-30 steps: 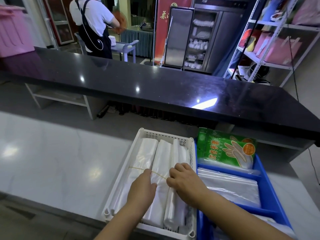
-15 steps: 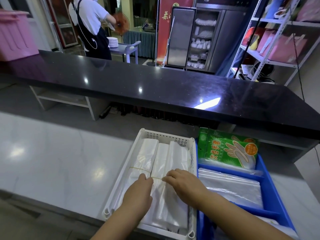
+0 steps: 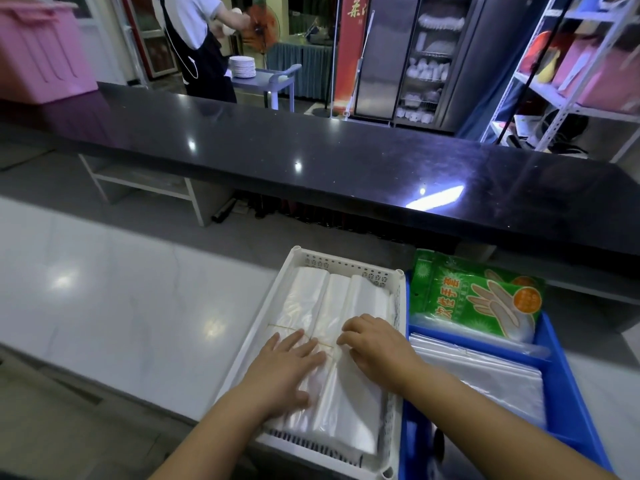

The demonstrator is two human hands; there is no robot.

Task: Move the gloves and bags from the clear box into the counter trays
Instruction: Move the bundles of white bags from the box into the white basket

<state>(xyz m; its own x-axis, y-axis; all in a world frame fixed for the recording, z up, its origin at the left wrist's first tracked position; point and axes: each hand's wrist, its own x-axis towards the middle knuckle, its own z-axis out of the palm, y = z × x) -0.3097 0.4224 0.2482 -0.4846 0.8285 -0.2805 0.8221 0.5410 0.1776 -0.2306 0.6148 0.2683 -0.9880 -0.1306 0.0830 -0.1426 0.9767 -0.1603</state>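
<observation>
White perforated tray (image 3: 349, 266) is holding banded glossy bags (image 3: 349, 403); blue tray (image 3: 568, 393), green glove packet (image 3: 474, 292). Left hand (image 3: 284, 368) is pressing bags, fingers (image 3: 294, 339) straight; right hand (image 3: 377, 348) fingers curling, grip indeterminate.

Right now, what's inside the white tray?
Clear bags bound by a rubber band fill the white tray; left hand and right hand rest on them. Tray floor beneath: covered.

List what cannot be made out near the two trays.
Head view: right hand covers the rubber band's end; whether it pinches it is unclear.
Head view: left hand and right hand hide the bag bundle's middle.
Head view: bottom edge and right forearm cut off the blue tray's near end.
</observation>
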